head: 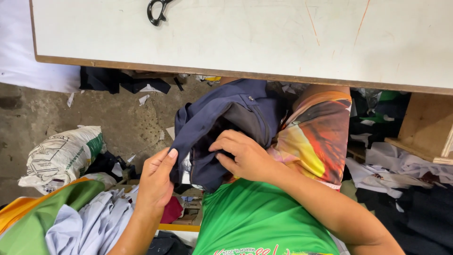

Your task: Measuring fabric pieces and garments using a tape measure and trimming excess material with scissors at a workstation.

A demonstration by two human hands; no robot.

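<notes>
A dark navy garment (222, 118) is bunched up on my lap, below the table edge. My left hand (155, 182) pinches its left edge between thumb and fingers. My right hand (243, 153) presses into the cloth's middle with fingers curled around a fold. Part of the garment hangs down between my hands and hides its lower end. My lap shows colourful orange shorts (316, 137) and a green shirt (257, 219).
A white table (283, 38) with a wooden edge spans the top, with black scissors (157, 10) on it. A white sack (63, 153) stands on the concrete floor at left. Pale cloth (89, 226) lies at lower left. Fabric scraps (396, 165) pile at right beside a wooden shelf (427, 125).
</notes>
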